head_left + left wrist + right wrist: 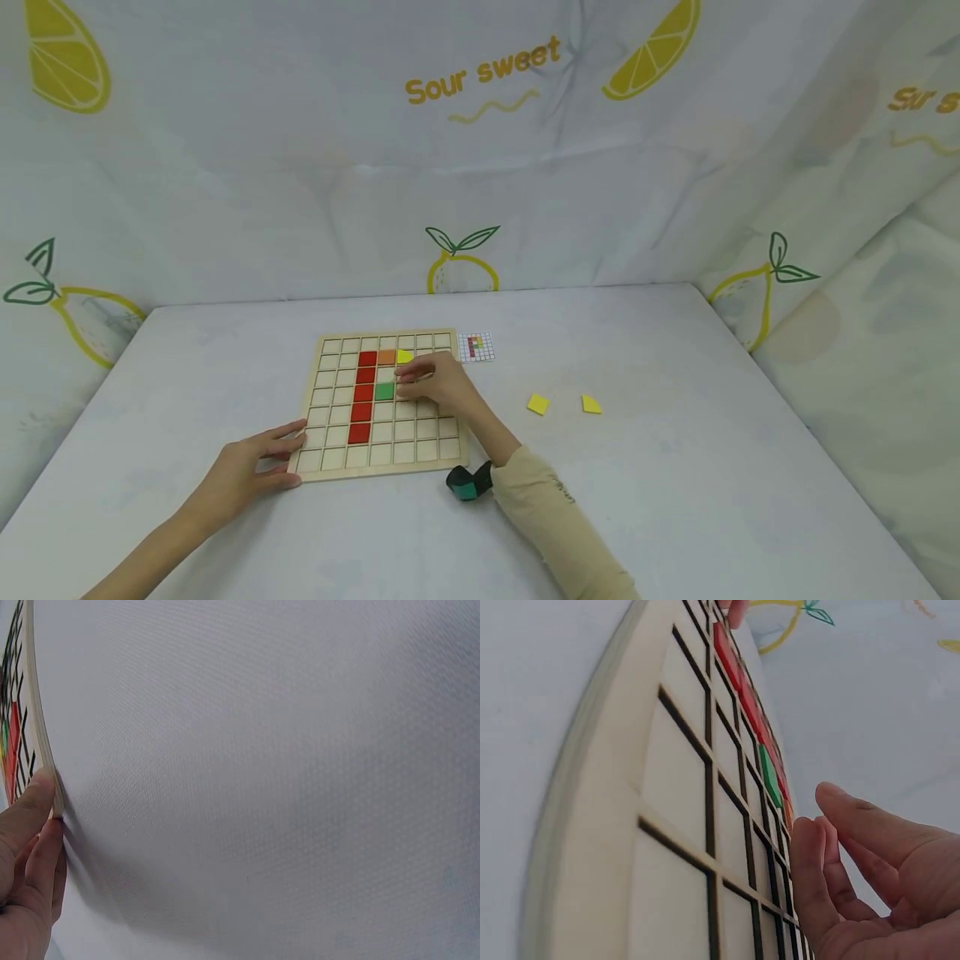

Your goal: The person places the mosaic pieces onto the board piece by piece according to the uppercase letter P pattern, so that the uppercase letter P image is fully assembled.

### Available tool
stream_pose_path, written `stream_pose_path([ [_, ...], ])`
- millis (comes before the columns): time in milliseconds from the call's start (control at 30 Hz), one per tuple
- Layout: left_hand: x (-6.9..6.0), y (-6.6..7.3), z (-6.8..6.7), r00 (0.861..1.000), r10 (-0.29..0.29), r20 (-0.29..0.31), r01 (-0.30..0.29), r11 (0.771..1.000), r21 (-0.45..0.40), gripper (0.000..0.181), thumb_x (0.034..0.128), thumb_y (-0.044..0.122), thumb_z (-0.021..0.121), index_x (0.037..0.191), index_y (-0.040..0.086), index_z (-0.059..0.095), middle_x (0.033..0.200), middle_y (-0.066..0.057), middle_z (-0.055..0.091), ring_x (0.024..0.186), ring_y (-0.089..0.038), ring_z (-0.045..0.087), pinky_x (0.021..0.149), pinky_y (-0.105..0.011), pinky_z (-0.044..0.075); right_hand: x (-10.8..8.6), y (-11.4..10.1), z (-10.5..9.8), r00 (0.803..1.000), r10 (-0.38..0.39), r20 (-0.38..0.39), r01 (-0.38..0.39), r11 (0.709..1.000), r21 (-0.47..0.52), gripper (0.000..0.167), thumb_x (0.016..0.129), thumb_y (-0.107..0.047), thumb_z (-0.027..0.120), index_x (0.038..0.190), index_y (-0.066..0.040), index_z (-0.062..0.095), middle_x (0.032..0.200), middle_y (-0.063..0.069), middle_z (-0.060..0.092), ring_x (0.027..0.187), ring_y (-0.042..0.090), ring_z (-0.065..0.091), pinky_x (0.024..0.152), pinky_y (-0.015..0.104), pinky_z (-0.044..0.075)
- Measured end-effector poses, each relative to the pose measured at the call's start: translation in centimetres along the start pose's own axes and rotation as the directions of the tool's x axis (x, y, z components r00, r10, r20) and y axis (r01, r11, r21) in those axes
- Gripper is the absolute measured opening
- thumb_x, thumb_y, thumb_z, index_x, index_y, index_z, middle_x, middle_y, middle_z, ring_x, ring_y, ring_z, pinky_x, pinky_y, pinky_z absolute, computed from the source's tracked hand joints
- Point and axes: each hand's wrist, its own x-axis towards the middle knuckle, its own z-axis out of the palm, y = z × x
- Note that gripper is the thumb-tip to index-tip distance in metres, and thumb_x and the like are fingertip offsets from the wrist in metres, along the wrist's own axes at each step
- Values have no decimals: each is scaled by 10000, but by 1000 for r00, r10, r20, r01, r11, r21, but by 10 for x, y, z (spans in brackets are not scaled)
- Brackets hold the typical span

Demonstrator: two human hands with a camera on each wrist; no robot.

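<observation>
A wooden grid board point(375, 472) lies on the table. It holds a column of several red square tiles point(362, 412), an orange tile point(387, 357) and a yellow tile point(405, 357) along the top, and a green tile point(385, 391). My left hand point(240, 475) grips the board's near left corner, a digit on top and fingers against its side in the left wrist view. Over the board, right of the green tile, is my right hand point(442, 383). Its thumb and fingers point(814, 847) stand slightly apart in the right wrist view, with no piece visible between them.
A small pattern card point(477, 347) sits beside the board's far right corner. Farther right lie a yellow square point(537, 404) and a yellow quarter-round piece point(592, 405). A dark strap point(468, 483) shows by the right wrist. Printed cloth point(360, 217) hangs behind.
</observation>
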Motion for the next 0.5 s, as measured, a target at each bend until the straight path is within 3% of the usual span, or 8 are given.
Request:
stream_pose_path([
  [133, 2, 0, 1, 1000, 12, -11, -12, 1000, 4, 574, 610, 118, 865, 1118, -72, 675, 1257, -183, 604, 1001, -107, 649, 777, -7, 464, -6, 0, -19, 998, 39, 38, -44, 989, 142, 287, 842, -17, 723, 1121, 29, 671, 1037, 134, 677, 813, 137, 659, 776, 297, 609],
  [367, 1, 0, 1, 1000, 5, -7, -5, 1000, 10, 570, 611, 111, 867, 1117, -69, 676, 1255, -186, 604, 983, -75, 648, 756, -69, 518, -22, 5, -60, 999, 45, 28, -49, 987, 152, 341, 838, 16, 712, 1173, 36, 650, 1155, 171, 641, 892, 146, 649, 796, 297, 604],
  [500, 0, 1, 0, 1000, -4, -7, 4, 1000, 23, 566, 610, 99, 868, 1121, -55, 681, 1260, -174, 606, 995, -71, 643, 758, -37, 496, -33, 9, -84, 998, 57, 12, -59, 989, 139, 370, 848, 6, 702, 1207, 51, 623, 1193, 196, 616, 918, 155, 645, 816, 295, 594],
])
